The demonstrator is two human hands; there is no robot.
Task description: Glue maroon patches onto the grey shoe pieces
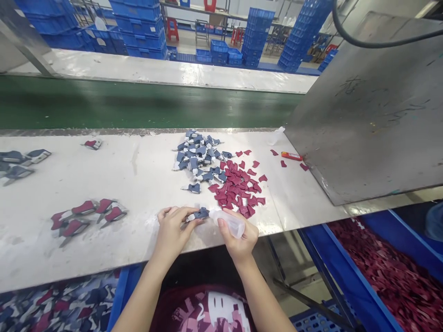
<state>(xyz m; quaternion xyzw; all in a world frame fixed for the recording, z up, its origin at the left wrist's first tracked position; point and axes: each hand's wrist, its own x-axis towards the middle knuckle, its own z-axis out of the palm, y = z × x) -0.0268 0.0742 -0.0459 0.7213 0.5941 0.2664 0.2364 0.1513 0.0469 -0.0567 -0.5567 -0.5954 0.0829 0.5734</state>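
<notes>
My left hand (177, 229) pinches a small grey-and-white plastic part (200, 213) just above the table's front edge. Wrapped in my right hand (240, 235) is a translucent squeeze bottle (226, 222), its tip pointing left and meeting or nearly meeting the part. Beyond my hands lies a heap of similar grey-and-white parts (197, 154). Right of that heap, a pile of flat dark-red pieces (238, 186) spreads out, a few of them scattered. To the left sits a cluster of grey parts with dark-red pieces on them (86, 213).
A green conveyor belt (152, 108) runs behind the white table (145, 184). At right stands a large metal panel (374, 115), near a red-and-yellow tube (291, 156) and another translucent bottle (276, 137). A blue bin of red pieces (367, 281) is below right; another blue bin (119, 295) is below left.
</notes>
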